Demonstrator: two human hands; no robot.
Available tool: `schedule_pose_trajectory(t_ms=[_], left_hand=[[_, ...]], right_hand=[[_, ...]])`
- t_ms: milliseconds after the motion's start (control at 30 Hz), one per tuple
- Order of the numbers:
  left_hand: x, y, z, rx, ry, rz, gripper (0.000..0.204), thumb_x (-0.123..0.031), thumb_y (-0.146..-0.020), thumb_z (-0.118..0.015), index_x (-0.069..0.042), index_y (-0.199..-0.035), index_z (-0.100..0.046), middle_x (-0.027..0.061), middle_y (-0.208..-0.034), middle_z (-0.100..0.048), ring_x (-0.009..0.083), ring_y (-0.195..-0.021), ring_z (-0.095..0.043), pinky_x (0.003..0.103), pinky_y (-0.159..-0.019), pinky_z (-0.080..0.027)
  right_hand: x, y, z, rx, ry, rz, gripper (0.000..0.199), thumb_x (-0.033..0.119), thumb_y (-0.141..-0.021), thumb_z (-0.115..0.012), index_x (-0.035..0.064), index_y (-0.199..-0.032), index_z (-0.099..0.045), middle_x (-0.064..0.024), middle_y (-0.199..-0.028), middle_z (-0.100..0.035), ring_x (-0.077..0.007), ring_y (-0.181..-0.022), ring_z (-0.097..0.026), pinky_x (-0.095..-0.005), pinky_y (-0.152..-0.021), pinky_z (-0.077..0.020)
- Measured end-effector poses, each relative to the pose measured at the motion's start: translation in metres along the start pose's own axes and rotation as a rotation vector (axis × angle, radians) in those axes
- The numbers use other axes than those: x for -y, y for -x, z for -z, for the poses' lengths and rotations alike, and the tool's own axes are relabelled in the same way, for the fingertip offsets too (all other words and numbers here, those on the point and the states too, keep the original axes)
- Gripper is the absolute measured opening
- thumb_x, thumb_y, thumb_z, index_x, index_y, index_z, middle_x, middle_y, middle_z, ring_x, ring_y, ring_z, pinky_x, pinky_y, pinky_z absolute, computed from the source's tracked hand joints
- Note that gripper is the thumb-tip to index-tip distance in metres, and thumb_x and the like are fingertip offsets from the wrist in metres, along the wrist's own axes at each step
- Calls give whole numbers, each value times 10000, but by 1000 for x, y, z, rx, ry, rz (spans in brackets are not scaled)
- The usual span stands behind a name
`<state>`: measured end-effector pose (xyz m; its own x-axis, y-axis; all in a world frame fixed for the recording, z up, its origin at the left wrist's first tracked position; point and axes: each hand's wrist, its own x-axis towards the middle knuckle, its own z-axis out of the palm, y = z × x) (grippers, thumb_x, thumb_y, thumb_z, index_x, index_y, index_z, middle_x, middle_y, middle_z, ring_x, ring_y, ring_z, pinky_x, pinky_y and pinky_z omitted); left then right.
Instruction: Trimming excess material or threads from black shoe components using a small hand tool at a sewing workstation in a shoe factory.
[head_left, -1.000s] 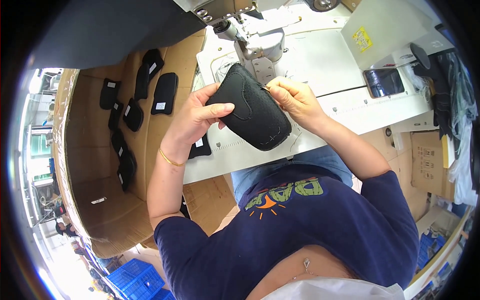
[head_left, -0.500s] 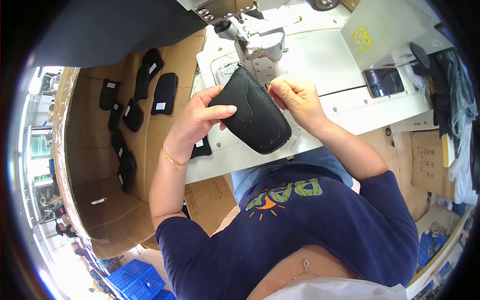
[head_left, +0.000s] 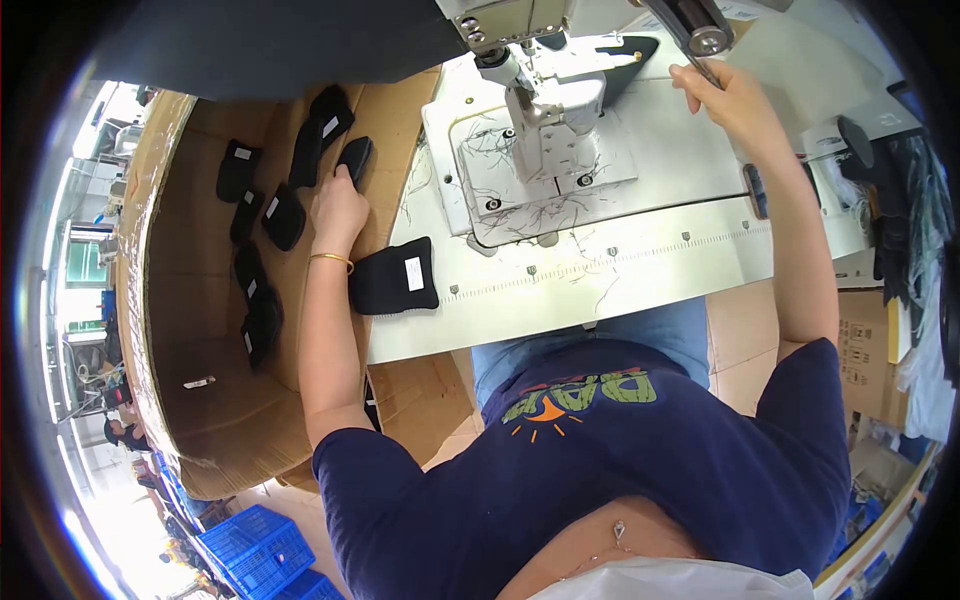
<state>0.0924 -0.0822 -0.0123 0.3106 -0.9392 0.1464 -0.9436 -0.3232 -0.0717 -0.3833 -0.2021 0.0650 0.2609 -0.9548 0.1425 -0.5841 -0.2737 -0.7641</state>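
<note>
My left hand (head_left: 340, 208) reaches over the cardboard at the left, its fingers closed on the edge of a black padded piece (head_left: 357, 158). The hand covers part of that piece. Far right of the sewing machine head, my right hand (head_left: 728, 100) is raised with its fingers curled together by a thin metal rod (head_left: 711, 74). Whether the rod is a loose tool or a machine part I cannot tell. Another black padded piece (head_left: 392, 277) with a white label lies on the table's left edge. Behind the needle area of the sewing machine (head_left: 535, 130) rests a dark pointed piece (head_left: 632, 68).
Several labelled black pads (head_left: 284, 216) lie in the large cardboard box (head_left: 200, 440) at the left. Thread scraps litter the white table (head_left: 640, 285). A phone (head_left: 757, 190) is partly behind my right forearm. Blue crates (head_left: 255, 545) stand at the lower left.
Both hands held a black padded piece before the machine; they are now apart. My left hand has moved left to the cardboard, my right hand up and right beside the machine head.
</note>
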Motion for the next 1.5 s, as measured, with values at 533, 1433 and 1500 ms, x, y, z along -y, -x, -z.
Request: schedule_pose_trajectory(t_ms=[533,1433,1500], left_hand=[[-144,21,158,505,1280,-414,319,-94,-809,-730,21,-1084,-618,41,-992,-664,99,-896,-623,249,-853,-490],[-169,3,130,32,1160,-231,417,-276,-953,-575,40,-1225,-586,65,-1199,-631,145,-1070,-579,314,-949,-433],[-145,0,103,-255,1177,-389,507,-378,-929,-612,62,-1180,-602,89,-1149,-645,189,-1015,-604,348,-900,-453]], right_hand=[[64,82,-86,194,-240,556,254,213,-864,-713,16,-798,-567,-113,-654,-580,-281,-547,-574,-358,-506,-447],[88,67,-103,36,-729,151,320,232,-938,-619,-23,-750,-575,-41,-575,-531,-68,-557,-441,-282,-499,-383],[98,74,-102,126,-864,72,323,243,-944,-608,-5,-737,-596,-46,-588,-593,-75,-534,-495,-287,-497,-407]])
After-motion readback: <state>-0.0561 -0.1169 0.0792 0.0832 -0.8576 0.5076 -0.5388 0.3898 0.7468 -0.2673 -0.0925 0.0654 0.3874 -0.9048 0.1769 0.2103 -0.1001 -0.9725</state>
